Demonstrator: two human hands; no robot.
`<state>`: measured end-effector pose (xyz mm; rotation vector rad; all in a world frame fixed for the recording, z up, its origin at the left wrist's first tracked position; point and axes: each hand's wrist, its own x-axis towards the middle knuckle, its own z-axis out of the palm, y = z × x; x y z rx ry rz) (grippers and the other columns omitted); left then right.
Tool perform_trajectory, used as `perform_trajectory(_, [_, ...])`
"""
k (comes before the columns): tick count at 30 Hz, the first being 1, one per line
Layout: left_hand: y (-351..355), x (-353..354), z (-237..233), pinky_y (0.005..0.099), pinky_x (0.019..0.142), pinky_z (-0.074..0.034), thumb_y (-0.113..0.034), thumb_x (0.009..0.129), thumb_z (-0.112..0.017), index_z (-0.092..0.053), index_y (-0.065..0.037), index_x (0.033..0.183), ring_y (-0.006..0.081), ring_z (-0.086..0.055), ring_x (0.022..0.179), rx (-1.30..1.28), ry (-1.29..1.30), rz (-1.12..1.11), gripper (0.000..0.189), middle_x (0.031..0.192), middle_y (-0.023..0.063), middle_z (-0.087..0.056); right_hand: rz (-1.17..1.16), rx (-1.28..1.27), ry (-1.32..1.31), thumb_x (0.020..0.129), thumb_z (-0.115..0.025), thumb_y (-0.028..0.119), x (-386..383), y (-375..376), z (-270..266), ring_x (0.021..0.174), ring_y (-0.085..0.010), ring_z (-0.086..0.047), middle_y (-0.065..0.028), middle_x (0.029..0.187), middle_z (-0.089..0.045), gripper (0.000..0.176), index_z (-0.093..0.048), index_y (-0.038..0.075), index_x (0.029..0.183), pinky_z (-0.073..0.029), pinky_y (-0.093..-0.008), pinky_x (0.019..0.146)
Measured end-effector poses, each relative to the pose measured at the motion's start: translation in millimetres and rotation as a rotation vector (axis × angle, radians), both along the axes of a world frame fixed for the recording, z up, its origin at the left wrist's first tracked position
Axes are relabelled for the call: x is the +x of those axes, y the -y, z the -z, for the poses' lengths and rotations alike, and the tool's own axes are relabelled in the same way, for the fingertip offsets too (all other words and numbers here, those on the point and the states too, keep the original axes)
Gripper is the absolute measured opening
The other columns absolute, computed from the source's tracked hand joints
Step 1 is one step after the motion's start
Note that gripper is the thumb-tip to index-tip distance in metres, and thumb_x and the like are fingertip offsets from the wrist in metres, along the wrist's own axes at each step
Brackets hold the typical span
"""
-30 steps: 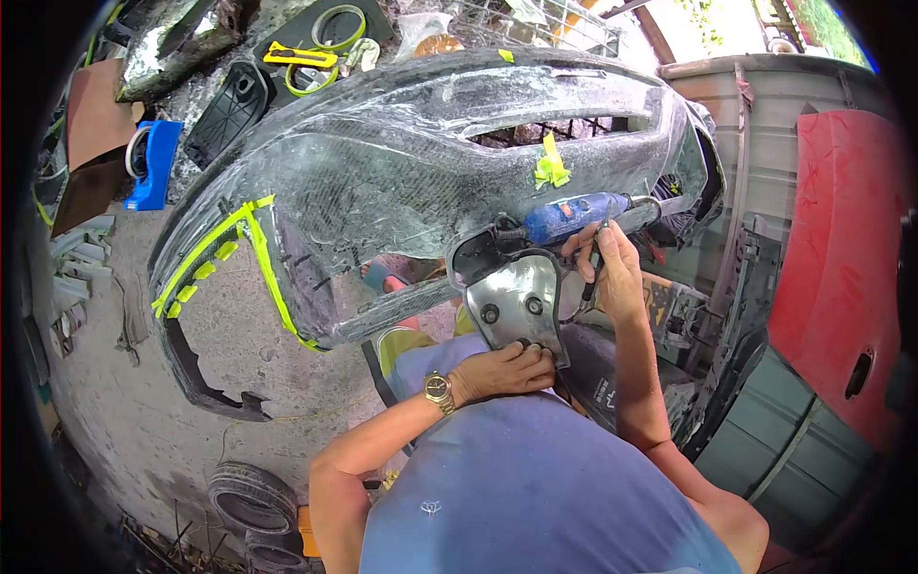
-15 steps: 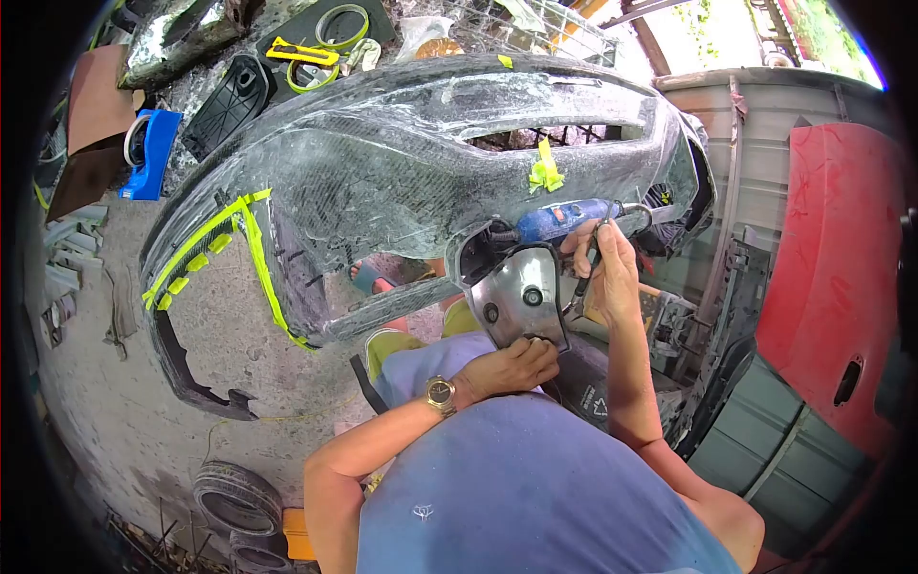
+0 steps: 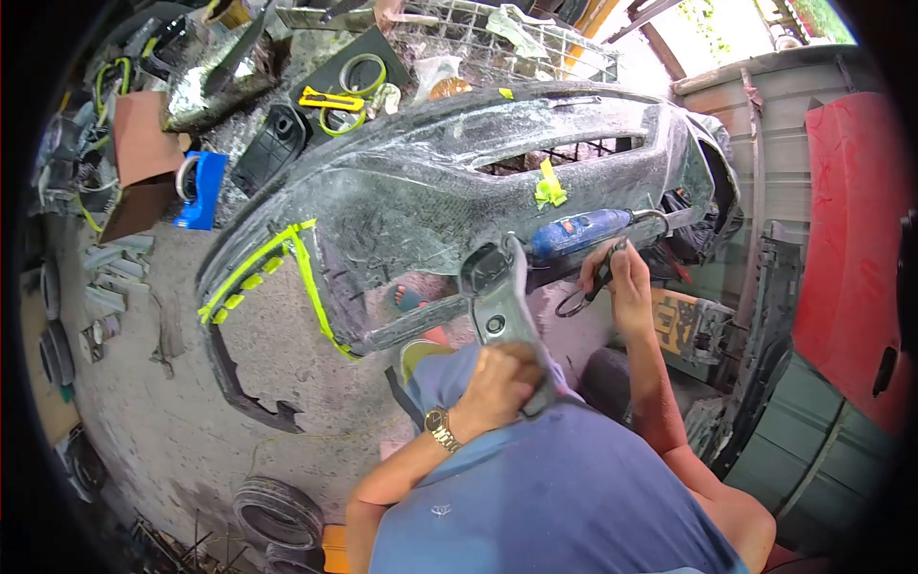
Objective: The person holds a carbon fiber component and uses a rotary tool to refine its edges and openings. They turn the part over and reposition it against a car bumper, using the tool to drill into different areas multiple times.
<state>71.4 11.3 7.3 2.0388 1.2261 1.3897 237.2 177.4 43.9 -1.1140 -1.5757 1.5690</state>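
With left hand (image 3: 502,378), gripping lower end of grey panel (image 3: 497,287), tilted up on edge against bumper (image 3: 411,182). With right hand (image 3: 629,282), well apart, clasping scissors (image 3: 585,292) just beneath blue rotary tool (image 3: 574,232) lying on bumper's lip. Panel between the two hands, above blue shirt (image 3: 555,488).

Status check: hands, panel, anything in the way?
Left hand clamped on grey panel, panel tilted edge-on at the bumper cutout. Right hand holds scissors. Blue rotary tool lies on bumper beside right hand.
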Motion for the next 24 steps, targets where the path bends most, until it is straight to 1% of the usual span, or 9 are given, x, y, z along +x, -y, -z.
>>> perform_trajectory(2, [12, -6, -12, 0.0392, 0.083, -0.044, -0.028, 0.086, -0.069, -0.054, 0.000, 0.115, 0.0320, -0.055, 0.092, -0.160, 0.301, -0.400, 0.042, 0.106, 0.0154, -0.058, -0.079, -0.052, 0.052, 0.105, -0.043, 0.028, -4, 11, -13, 0.064, -0.0116, -0.051, -0.0064, 0.079, -0.060, 0.031, -0.056, 0.001, 0.096, -0.043, -0.0273, 0.062])
perform_trajectory(3, [31, -3, -1, 0.0421, 0.093, -0.042, -0.033, 0.089, -0.068, -0.050, 0.005, 0.125, 0.0359, -0.054, 0.106, -0.343, 0.509, -0.470, 0.056, 0.118, 0.0214, -0.056, -0.135, 0.003, 0.251, 0.103, -0.045, 0.027, -12, 21, -17, 0.067, -0.0142, -0.054, -0.0084, 0.080, -0.060, 0.027, -0.055, 0.001, 0.099, -0.045, -0.0295, 0.065])
perform_trajectory(4, [42, -5, 13, 0.0421, 0.093, -0.042, -0.033, 0.089, -0.068, -0.050, 0.005, 0.125, 0.0359, -0.054, 0.106, -0.342, 0.480, -0.469, 0.056, 0.118, 0.0214, -0.056, -0.190, 0.058, 0.450, 0.102, -0.047, 0.025, -21, 28, -23, 0.070, -0.0169, -0.057, -0.0103, 0.081, -0.060, 0.024, -0.055, 0.001, 0.101, -0.046, -0.0317, 0.068])
perform_trajectory(5, [46, -12, 15, 0.0406, 0.098, -0.040, -0.030, 0.092, -0.064, -0.047, 0.006, 0.130, 0.0336, -0.052, 0.112, -0.430, 0.619, -0.621, 0.056, 0.124, 0.0208, -0.054, -0.255, -0.032, 0.516, 0.100, -0.050, 0.024, -28, 34, -32, 0.081, -0.0264, -0.063, -0.0163, 0.088, -0.060, 0.023, -0.053, 0.002, 0.107, -0.048, -0.0371, 0.074])
perform_trajectory(6, [50, -19, 15, 0.0391, 0.102, -0.038, -0.028, 0.095, -0.059, -0.043, 0.007, 0.135, 0.0313, -0.050, 0.119, -0.515, 0.759, -0.774, 0.055, 0.131, 0.0202, -0.052, -0.249, -0.039, 0.490, 0.100, -0.050, 0.024, -32, 41, -33, 0.081, -0.0264, -0.063, -0.0163, 0.088, -0.060, 0.023, -0.053, 0.002, 0.107, -0.048, -0.0371, 0.074])
perform_trajectory(7, [52, -25, 15, 0.0391, 0.102, -0.038, -0.028, 0.095, -0.059, -0.043, 0.007, 0.135, 0.0313, -0.050, 0.119, -0.515, 0.733, -0.774, 0.055, 0.131, 0.0202, -0.052, -0.309, -0.005, 0.500, 0.099, -0.051, 0.023, -35, 48, -33, 0.086, -0.0310, -0.063, -0.0184, 0.092, -0.061, 0.023, -0.054, 0.002, 0.109, -0.048, -0.0393, 0.076])
perform_trajectory(10, [43, -41, 12, 0.0425, 0.110, -0.034, -0.026, 0.101, -0.050, -0.038, 0.004, 0.140, 0.0257, -0.045, 0.128, -0.530, 1.112, -0.772, 0.051, 0.142, 0.0148, -0.044, -0.424, 0.027, 0.565, 0.098, -0.053, 0.024, -45, 55, -40, 0.094, -0.0401, -0.061, -0.0209, 0.100, -0.063, 0.025, -0.055, 0.002, 0.111, -0.048, -0.0452, 0.078])
perform_trajectory(13, [42, -45, 19, 0.0434, 0.110, -0.035, -0.028, 0.101, -0.049, -0.039, 0.003, 0.140, 0.0265, -0.045, 0.128, -0.501, 1.107, -0.730, 0.051, 0.141, 0.0151, -0.045, -0.488, 0.212, 0.554, 0.097, -0.055, 0.029, -46, 57, -37, 0.092, -0.0381, -0.063, -0.0186, 0.097, -0.064, 0.027, -0.058, 0.004, 0.107, -0.050, -0.0457, 0.076])
perform_trajectory(24, [22, -34, 4, 0.0415, 0.109, -0.035, -0.020, 0.100, -0.049, -0.038, 0.007, 0.139, 0.0282, -0.046, 0.127, -0.468, 1.006, -0.837, 0.049, 0.141, 0.0177, -0.045, -0.517, 0.286, 0.783, 0.095, -0.055, 0.031, -37, 64, -25, 0.084, -0.0357, -0.065, -0.0148, 0.090, -0.067, 0.026, -0.060, 0.008, 0.107, -0.053, -0.0466, 0.070])
